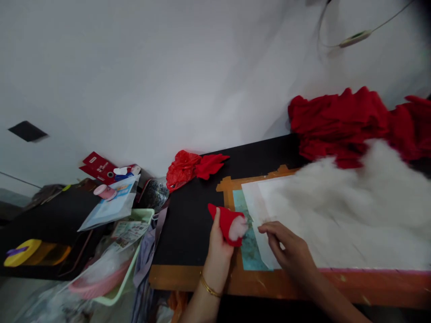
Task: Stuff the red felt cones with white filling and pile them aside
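My left hand (pixel 221 237) is closed around a small red cloth pouch (pixel 225 220), pointed at its far left end. White stuffing (pixel 238 228) bulges from the pouch's open end, which faces right. My right hand (pixel 286 249) hovers just right of it, over the edge of a white sheet (pixel 266 211). Its index finger and thumb meet in a pinch; whatever may be between them is too small to make out. A large heap of white fibre stuffing (pixel 350 193) lies on the sheet, beyond and to the right of that hand.
Red fabric (pixel 340 121) is piled along the wall at right. A red plastic bag (pixel 182 168) and red cloth piece (pixel 210 166) lie at the black table's back. Left of the table are a green basket (pixel 117 298), a yellow-lidded container (pixel 25 252) and a red box (pixel 99 167).
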A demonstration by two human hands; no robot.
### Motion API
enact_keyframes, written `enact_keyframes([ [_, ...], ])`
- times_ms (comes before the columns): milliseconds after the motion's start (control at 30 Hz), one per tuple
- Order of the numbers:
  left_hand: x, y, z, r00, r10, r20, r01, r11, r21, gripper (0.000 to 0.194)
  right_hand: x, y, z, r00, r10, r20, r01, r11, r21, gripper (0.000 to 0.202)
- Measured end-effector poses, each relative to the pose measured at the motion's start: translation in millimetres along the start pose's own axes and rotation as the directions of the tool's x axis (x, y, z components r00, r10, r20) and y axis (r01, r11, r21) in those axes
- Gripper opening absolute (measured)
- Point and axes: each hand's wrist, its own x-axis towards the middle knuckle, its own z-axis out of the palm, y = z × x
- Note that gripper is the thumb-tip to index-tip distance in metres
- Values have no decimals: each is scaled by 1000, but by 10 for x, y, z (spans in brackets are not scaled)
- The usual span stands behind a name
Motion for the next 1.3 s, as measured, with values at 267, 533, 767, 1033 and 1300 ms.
enact_keyframes([
  [267,-37,-14,40,994,55,96,-45,994,-97,19,130,-159,153,984,169,47,-167,985,-45,24],
  [533,-216,-176,177,994,52,92,-49,998,-32,38,243,-188,305,965,220,145,-192,964,-186,31],
  [767,-232,-210,174,992,-44,121,46,999,-16,46,302,-155,431,956,223,188,-261,942,210,25],
  [1033,-318,-137,42,959,20,282,-54,992,114,34,281,-26,199,882,429,196,-472,809,350,32],
  [1300,-321,-173,-68,959,154,240,-255,840,480,30,233,-95,204,904,276,327,-352,914,200,20],
])
